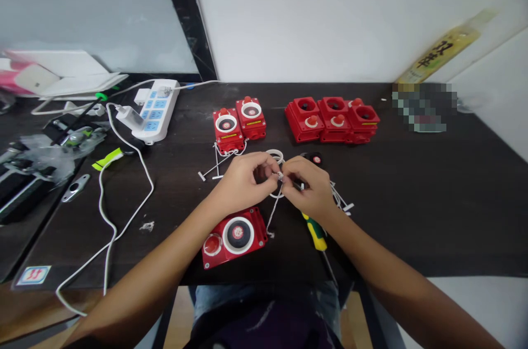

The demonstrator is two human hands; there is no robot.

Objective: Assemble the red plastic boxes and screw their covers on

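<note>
My left hand and my right hand meet over the dark table, fingers pinched together on a thin white wire with a small metal end. The wire hangs down to a red box with a white ring and a red button, lying just below my left wrist. A white ring lies just behind my fingers. A yellow-and-green screwdriver lies under my right wrist.
Two red boxes stand behind my hands, three more to the right. A white power strip with a trailing cable lies left. Loose white wires sit by my right hand. Clutter fills the far left.
</note>
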